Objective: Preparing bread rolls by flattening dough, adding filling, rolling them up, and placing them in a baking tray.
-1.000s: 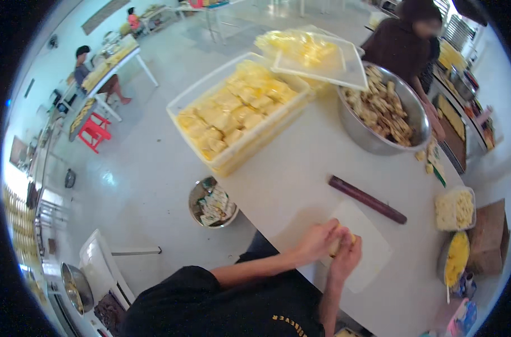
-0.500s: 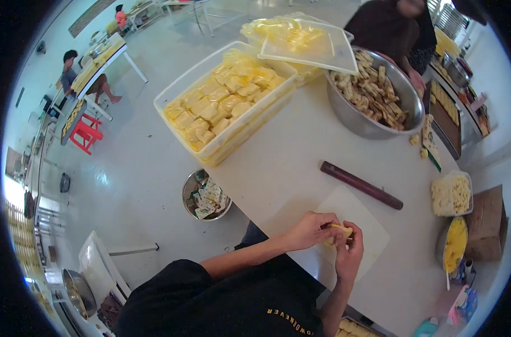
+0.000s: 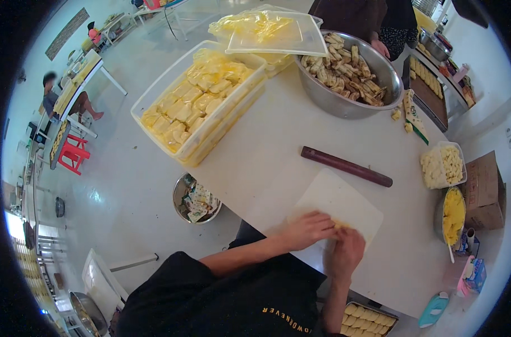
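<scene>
Both my hands are low over a white board (image 3: 337, 191) on the table, on a small piece of yellow dough (image 3: 340, 224). My left hand (image 3: 310, 231) has its fingers bent over the dough's left end. My right hand (image 3: 350, 248), smeared by motion, has curled fingers at the right end. Most of the dough is hidden under the fingers. Just beyond the board lies a dark brown rolling pin (image 3: 346, 167), touched by neither hand.
Far left stands a plastic tub (image 3: 224, 118) of dough pieces. A steel bowl (image 3: 345, 105) holds browned, banana-like pieces. On the right are a tub of pale chunks (image 3: 451, 164), a bowl of yellow filling (image 3: 453, 216) and a cardboard box (image 3: 484, 191). Filled pastries (image 3: 368, 320) lie below the table edge.
My hands have gone from holding the folded dough up between the fingers to bringing it down against the board. The view has shifted, and the person across the table has moved.
</scene>
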Tool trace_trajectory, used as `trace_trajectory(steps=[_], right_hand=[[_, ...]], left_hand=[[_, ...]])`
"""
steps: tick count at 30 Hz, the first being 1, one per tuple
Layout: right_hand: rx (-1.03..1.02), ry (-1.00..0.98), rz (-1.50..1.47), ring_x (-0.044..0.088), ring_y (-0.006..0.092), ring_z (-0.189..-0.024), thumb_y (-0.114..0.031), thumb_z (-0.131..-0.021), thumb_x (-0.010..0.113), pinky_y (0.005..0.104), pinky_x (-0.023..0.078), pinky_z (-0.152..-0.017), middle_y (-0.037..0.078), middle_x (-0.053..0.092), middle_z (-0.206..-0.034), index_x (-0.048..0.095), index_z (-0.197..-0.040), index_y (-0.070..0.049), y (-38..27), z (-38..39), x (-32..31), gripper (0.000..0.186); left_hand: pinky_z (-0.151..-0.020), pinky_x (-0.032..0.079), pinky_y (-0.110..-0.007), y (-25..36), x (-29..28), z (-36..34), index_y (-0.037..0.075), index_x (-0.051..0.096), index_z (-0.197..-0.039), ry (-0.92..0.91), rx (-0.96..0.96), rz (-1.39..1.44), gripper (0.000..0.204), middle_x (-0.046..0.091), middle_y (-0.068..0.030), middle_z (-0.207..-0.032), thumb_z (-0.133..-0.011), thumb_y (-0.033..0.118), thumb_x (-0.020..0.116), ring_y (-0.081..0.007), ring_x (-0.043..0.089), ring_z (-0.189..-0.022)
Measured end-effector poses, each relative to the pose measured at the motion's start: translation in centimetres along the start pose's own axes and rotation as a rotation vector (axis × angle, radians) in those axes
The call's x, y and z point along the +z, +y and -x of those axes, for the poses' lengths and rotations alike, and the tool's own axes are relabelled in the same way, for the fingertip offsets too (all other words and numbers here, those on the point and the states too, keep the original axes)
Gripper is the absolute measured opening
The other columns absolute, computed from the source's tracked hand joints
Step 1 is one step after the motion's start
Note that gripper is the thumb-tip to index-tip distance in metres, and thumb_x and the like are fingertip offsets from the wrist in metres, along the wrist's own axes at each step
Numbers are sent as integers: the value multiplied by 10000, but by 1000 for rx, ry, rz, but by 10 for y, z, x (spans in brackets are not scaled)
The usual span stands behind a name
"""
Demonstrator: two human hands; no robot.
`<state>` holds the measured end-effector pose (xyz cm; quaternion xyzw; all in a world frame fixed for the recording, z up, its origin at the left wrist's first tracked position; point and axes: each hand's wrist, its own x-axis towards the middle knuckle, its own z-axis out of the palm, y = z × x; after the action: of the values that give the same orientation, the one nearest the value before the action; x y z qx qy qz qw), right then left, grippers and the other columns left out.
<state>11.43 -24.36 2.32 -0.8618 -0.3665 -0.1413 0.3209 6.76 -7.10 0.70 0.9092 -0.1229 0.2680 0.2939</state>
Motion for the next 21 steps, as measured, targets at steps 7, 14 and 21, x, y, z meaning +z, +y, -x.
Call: trace_trajectory(steps=[7,14,21], right_hand=[[393,-50,-269,589,344,-1089,-54,-875,643,414,481,-931,161,623,-1186,647,-1105,-36,-3,29,-1,230],[382,-225,-3,423,371,-1334,-186,-926,602,468,341,-1104,187,449,-1444,564,-1276,-27,-23,-43,-1,386],[227,-462,194,97,407,-1492,-367,-991,485,552,97,-1187,179,182,-1610,239,-1544,-81,-16,-34,35,669]], left_hand=[[-861,531,-374,8,-7,10,90,668,-1137,-413,-296,215,310,659,-106,-1128,-835,145,709,-253,659,-948],[-950,500,-376,7,-6,-6,74,566,-1298,13,-846,684,370,579,-105,-1311,-938,131,630,-235,637,-1078],[-1160,259,-384,27,6,22,42,264,-1520,225,-759,1115,570,323,-124,-1556,-1041,285,456,-230,331,-1411]])
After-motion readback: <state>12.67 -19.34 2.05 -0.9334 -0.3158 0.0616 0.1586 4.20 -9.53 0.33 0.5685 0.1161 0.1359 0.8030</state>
